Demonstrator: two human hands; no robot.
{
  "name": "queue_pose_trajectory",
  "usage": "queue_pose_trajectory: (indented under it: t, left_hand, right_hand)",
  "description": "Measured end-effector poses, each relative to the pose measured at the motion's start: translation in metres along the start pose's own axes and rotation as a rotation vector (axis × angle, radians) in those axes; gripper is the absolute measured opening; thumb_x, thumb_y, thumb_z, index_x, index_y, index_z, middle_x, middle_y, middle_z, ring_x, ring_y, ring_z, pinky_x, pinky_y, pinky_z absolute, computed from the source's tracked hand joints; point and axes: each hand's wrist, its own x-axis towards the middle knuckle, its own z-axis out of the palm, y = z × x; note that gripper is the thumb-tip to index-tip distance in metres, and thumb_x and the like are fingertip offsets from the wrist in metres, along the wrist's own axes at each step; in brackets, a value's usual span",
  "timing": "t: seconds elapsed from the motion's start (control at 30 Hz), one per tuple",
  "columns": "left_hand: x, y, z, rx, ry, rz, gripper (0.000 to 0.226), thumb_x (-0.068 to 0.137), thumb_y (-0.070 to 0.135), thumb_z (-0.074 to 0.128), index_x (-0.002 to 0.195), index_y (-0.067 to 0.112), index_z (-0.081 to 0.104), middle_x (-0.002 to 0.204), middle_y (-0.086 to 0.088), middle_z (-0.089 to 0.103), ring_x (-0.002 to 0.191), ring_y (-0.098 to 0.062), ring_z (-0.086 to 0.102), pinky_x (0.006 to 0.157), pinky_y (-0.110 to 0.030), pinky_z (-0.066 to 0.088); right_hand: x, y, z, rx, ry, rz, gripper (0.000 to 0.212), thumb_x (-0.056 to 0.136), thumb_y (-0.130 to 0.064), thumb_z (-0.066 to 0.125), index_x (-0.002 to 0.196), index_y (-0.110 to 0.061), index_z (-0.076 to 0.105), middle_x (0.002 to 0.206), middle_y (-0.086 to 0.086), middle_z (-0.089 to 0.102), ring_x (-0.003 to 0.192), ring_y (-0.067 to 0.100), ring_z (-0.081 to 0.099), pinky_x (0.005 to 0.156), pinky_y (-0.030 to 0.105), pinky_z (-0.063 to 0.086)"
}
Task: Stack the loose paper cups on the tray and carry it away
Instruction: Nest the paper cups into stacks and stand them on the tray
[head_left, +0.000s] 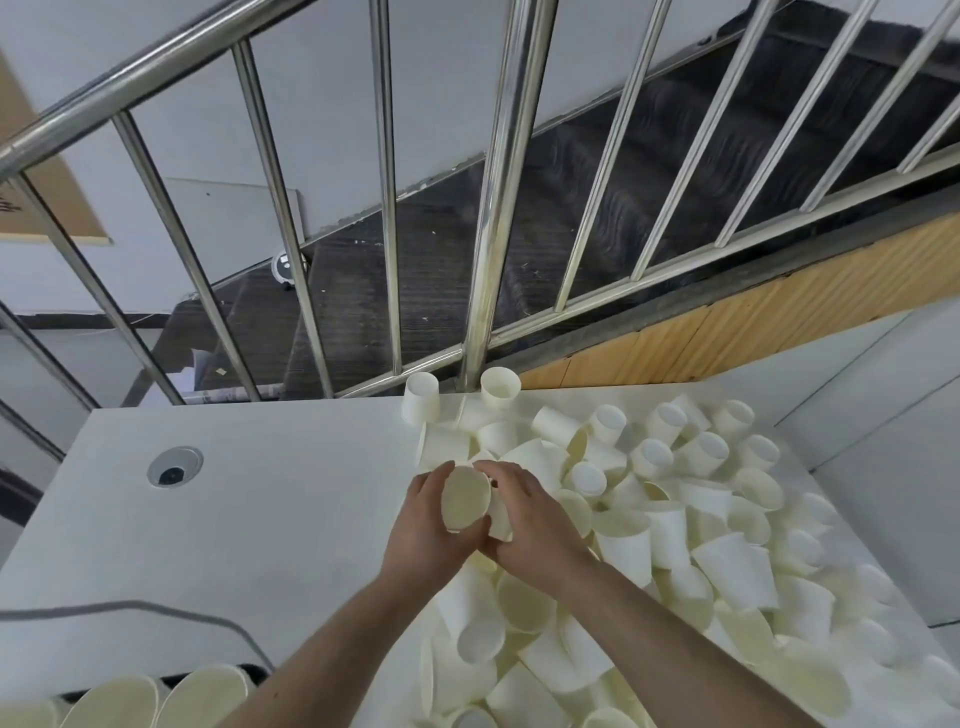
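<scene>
A big pile of loose white paper cups (670, 525) covers the right half of the white table (249, 519). My left hand (423, 525) grips a cup (464, 499) whose open mouth faces me. My right hand (524, 519) closes around a second cup (500, 517) just to its right, pressed against the first. Both hands meet above the pile's left edge. At the bottom left corner, several stacked cups (156, 696) lie on a dark tray (249, 675), mostly cut off by the frame.
Two cups (421, 397) stand apart at the table's far edge by a steel stair railing (493, 208). A round cable hole (174, 466) sits in the left part of the table, and a grey cable (130, 608) runs along the near left. Dark stairs lie beyond.
</scene>
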Motion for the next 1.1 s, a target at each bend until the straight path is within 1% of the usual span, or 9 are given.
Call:
queue_pose_trajectory:
  t: [0.07, 0.27, 0.4, 0.5, 0.7, 0.83, 0.93, 1.03, 1.1]
  left_hand:
    - [0.002, -0.002, -0.004, -0.001, 0.033, -0.036, 0.074, 0.077, 0.032, 0.073, 0.141, 0.021, 0.037, 0.134, 0.007, 0.042, 0.110, -0.003, 0.044, 0.087, -0.017, 0.033]
    - [0.008, -0.013, -0.019, 0.071, 0.076, -0.095, 0.076, 0.076, 0.035, 0.072, 0.141, 0.024, 0.035, 0.134, 0.008, 0.041, 0.116, -0.010, 0.049, 0.085, -0.021, 0.038]
    - [0.008, -0.023, -0.027, 0.139, 0.056, -0.082, 0.078, 0.076, 0.037, 0.072, 0.143, 0.025, 0.033, 0.134, 0.009, 0.040, 0.115, -0.011, 0.050, 0.084, -0.024, 0.045]
    - [0.007, -0.029, -0.030, 0.170, 0.048, -0.065, 0.078, 0.076, 0.037, 0.071, 0.143, 0.022, 0.034, 0.133, 0.009, 0.040, 0.114, -0.011, 0.050, 0.085, -0.025, 0.046]
    - [0.008, -0.036, -0.030, 0.161, 0.033, -0.072, 0.076, 0.076, 0.038, 0.071, 0.142, 0.025, 0.034, 0.131, 0.011, 0.040, 0.112, -0.009, 0.050, 0.083, -0.022, 0.045]
    - [0.008, -0.035, -0.029, 0.147, 0.025, -0.057, 0.076, 0.076, 0.038, 0.071, 0.141, 0.025, 0.034, 0.130, 0.011, 0.041, 0.111, -0.009, 0.051, 0.084, -0.024, 0.047]
    - [0.009, -0.035, -0.027, 0.151, 0.018, -0.047, 0.077, 0.076, 0.035, 0.071, 0.142, 0.023, 0.034, 0.131, 0.009, 0.041, 0.113, -0.011, 0.050, 0.084, -0.024, 0.047]
    - [0.008, -0.029, -0.023, 0.142, -0.006, -0.037, 0.077, 0.076, 0.031, 0.071, 0.143, 0.023, 0.032, 0.133, 0.007, 0.039, 0.111, -0.013, 0.052, 0.081, -0.022, 0.046]
    - [0.004, -0.025, -0.022, 0.137, -0.025, -0.033, 0.078, 0.076, 0.029, 0.070, 0.143, 0.023, 0.031, 0.134, 0.006, 0.037, 0.110, -0.015, 0.053, 0.083, -0.025, 0.048]
  right_hand:
    - [0.004, 0.004, 0.001, -0.035, -0.003, 0.002, 0.074, 0.085, -0.030, 0.069, 0.147, -0.023, 0.029, 0.148, -0.008, 0.035, 0.134, 0.011, 0.034, 0.104, 0.028, 0.040]
    - [0.025, 0.032, 0.003, -0.223, -0.004, 0.231, 0.082, 0.087, -0.037, 0.065, 0.152, -0.024, 0.016, 0.152, 0.005, 0.020, 0.140, 0.025, 0.022, 0.110, 0.035, 0.033]
    - [0.045, 0.049, 0.005, -0.220, -0.053, 0.440, 0.090, 0.083, -0.043, 0.069, 0.151, -0.027, 0.014, 0.152, 0.009, 0.014, 0.137, 0.032, 0.027, 0.109, 0.042, 0.035]
    - [0.056, 0.058, 0.008, -0.187, -0.077, 0.518, 0.091, 0.081, -0.042, 0.071, 0.151, -0.026, 0.014, 0.152, 0.011, 0.017, 0.136, 0.033, 0.031, 0.107, 0.044, 0.038]
    - [0.067, 0.059, 0.017, -0.208, -0.076, 0.543, 0.076, 0.086, -0.026, 0.067, 0.147, -0.023, 0.022, 0.141, 0.007, 0.035, 0.127, 0.030, 0.041, 0.096, 0.042, 0.043]
    - [0.063, 0.057, 0.015, -0.159, -0.017, 0.521, 0.071, 0.082, -0.026, 0.066, 0.142, -0.022, 0.028, 0.137, 0.006, 0.041, 0.123, 0.029, 0.043, 0.094, 0.042, 0.045]
    - [0.054, 0.050, 0.011, -0.044, 0.050, 0.480, 0.076, 0.077, -0.022, 0.071, 0.140, -0.023, 0.028, 0.138, 0.004, 0.041, 0.122, 0.028, 0.045, 0.094, 0.040, 0.046]
    - [0.041, 0.038, 0.006, 0.122, 0.120, 0.442, 0.091, 0.075, -0.013, 0.075, 0.148, -0.024, 0.022, 0.147, 0.000, 0.035, 0.129, 0.024, 0.043, 0.097, 0.034, 0.042]
    - [0.030, 0.029, 0.003, 0.165, 0.139, 0.410, 0.096, 0.075, -0.012, 0.076, 0.150, -0.026, 0.018, 0.148, 0.000, 0.034, 0.131, 0.022, 0.042, 0.097, 0.029, 0.038]
